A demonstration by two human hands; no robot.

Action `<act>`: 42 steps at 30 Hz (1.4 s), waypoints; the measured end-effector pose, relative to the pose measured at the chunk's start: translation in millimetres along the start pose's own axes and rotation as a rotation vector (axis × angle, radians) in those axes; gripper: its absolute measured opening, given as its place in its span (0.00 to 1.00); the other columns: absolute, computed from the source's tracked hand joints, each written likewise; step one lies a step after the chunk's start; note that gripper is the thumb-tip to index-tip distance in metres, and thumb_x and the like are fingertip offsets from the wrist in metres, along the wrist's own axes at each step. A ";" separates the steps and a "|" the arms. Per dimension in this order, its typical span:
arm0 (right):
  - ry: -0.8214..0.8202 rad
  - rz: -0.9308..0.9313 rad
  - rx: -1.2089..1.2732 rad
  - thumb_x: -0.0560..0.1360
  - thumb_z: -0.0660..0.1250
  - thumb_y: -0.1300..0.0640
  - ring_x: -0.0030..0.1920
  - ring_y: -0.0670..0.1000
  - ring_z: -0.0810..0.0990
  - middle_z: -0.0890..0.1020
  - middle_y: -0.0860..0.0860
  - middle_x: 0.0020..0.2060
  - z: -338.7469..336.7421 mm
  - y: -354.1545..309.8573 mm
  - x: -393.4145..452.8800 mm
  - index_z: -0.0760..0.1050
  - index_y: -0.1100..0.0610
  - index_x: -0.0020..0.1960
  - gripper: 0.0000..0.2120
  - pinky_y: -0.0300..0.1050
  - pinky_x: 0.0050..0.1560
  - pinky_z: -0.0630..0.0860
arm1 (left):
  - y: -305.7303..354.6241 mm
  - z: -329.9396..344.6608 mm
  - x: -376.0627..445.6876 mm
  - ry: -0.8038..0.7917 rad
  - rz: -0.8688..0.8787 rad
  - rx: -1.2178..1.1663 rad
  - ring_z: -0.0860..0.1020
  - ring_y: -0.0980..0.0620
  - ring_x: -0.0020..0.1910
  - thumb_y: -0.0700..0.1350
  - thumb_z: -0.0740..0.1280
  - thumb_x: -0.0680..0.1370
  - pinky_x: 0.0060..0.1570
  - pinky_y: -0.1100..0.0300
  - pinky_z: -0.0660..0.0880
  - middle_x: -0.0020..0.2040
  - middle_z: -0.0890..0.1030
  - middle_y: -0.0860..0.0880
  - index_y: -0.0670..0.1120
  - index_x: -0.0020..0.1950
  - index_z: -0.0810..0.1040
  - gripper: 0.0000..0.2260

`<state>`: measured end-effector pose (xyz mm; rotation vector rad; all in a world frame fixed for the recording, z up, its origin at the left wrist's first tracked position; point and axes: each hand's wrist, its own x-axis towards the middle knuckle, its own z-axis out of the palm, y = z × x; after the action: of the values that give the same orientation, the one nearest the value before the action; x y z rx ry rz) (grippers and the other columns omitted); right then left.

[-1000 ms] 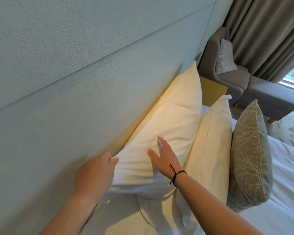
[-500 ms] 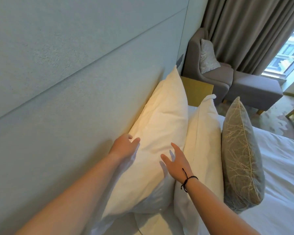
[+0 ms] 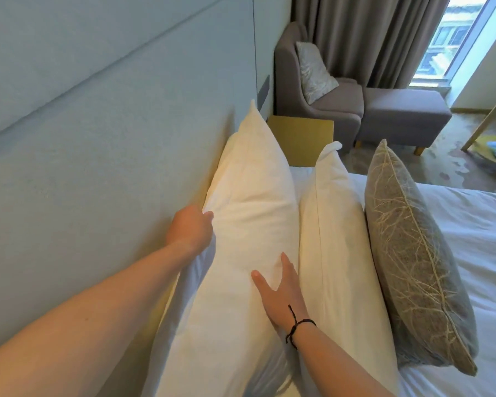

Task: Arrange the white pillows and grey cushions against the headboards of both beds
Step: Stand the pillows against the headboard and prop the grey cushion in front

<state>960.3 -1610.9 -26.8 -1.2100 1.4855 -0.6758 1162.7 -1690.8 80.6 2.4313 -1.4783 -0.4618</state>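
No brand, label or legible writing shows on any surface. Two plump white fabric pillows stand on edge on the white-sheeted bed (image 3: 470, 224): the rear white pillow (image 3: 249, 224) leans against the pale grey-green padded headboard (image 3: 98, 138), and the front white pillow (image 3: 335, 239) stands just beside it, touching along its side. One grey woven cushion with a pale branch pattern and corded edge (image 3: 410, 259) leans upright against the front pillow.

The left hand (image 3: 191, 227) is tucked between the headboard and the rear pillow, its fingers curled around the pillow's back edge, clamped on the fabric. The right hand (image 3: 281, 293) lies flat on the rear pillow's front face, fingers spread apart and gripping nothing; a thin black cord band (image 3: 298, 325) circles its wrist.

Beyond the bed stand one yellow wooden bedside table (image 3: 301, 138), one grey upholstered armchair (image 3: 327, 96) holding one silvery patterned cushion (image 3: 312, 70), and one grey footstool (image 3: 404, 116). Grey-brown pleated curtains (image 3: 370, 32) hang beside one window (image 3: 455, 38).
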 end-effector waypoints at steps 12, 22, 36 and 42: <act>-0.018 -0.012 -0.166 0.64 0.54 0.20 0.78 0.47 0.46 0.45 0.40 0.78 35.2 -31.1 -20.0 0.40 0.31 0.73 0.44 0.56 0.75 0.55 | 16.2 -45.6 9.2 0.198 0.248 0.453 0.81 0.36 0.54 0.41 0.59 0.82 0.46 0.49 0.74 0.54 0.82 0.40 0.42 0.56 0.74 0.06; -0.104 -0.100 -0.295 0.70 0.57 0.26 0.78 0.48 0.48 0.46 0.45 0.79 17.9 -33.7 -30.5 0.45 0.38 0.76 0.41 0.51 0.74 0.55 | -55.9 -9.7 -85.8 0.005 0.008 -0.012 0.74 0.41 0.44 0.51 0.52 0.83 0.43 0.50 0.69 0.49 0.77 0.45 0.50 0.58 0.62 0.07; -0.332 -0.619 -0.827 0.73 0.56 0.29 0.77 0.58 0.48 0.48 0.53 0.79 68.7 -81.2 -84.8 0.58 0.41 0.75 0.33 0.61 0.72 0.59 | -170.0 -25.0 -268.7 0.034 -0.116 -0.029 0.79 0.43 0.40 0.52 0.60 0.81 0.37 0.52 0.75 0.37 0.79 0.51 0.58 0.54 0.66 0.04; -0.410 -0.645 -0.868 0.74 0.57 0.31 0.77 0.59 0.49 0.49 0.55 0.79 68.2 -75.2 -103.9 0.61 0.42 0.73 0.31 0.61 0.72 0.59 | -180.4 -37.1 -296.6 0.083 -0.174 0.206 0.77 0.41 0.40 0.45 0.59 0.80 0.34 0.52 0.68 0.39 0.78 0.46 0.49 0.45 0.69 0.04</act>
<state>1042.4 -1526.8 58.7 -2.3853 1.0253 -0.1202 1195.3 -1343.2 86.4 2.7182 -1.3464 -0.2486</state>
